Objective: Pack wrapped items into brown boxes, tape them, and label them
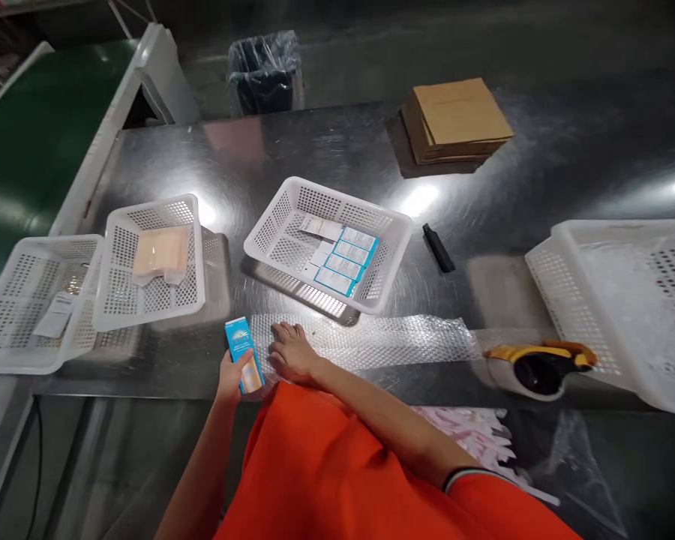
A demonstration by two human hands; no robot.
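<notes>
My left hand (pixel 232 375) is closed around a small blue carton (pixel 238 339) with a white sunburst print, held upright at the table's front edge. Just right of it, my right hand (pixel 293 351) lies on the left end of a bubble wrap strip (pixel 394 341), its fingers spread. The strip runs rightward along the front of the table. Beyond my hands stands a white perforated basket (pixel 391 225). Several blue-edged cartons (pixel 346 259) and some white slips (pixel 322 226) lie in it.
On the left are a basket (pixel 196 255) with a wrapped peach-coloured pack (pixel 160 251) and another basket (pixel 11 300). To the right are a black object (pixel 439 247), a tape dispenser (pixel 540 367) and a large basket (pixel 601 345). Cardboard mailers (pixel 461 112) are stacked behind.
</notes>
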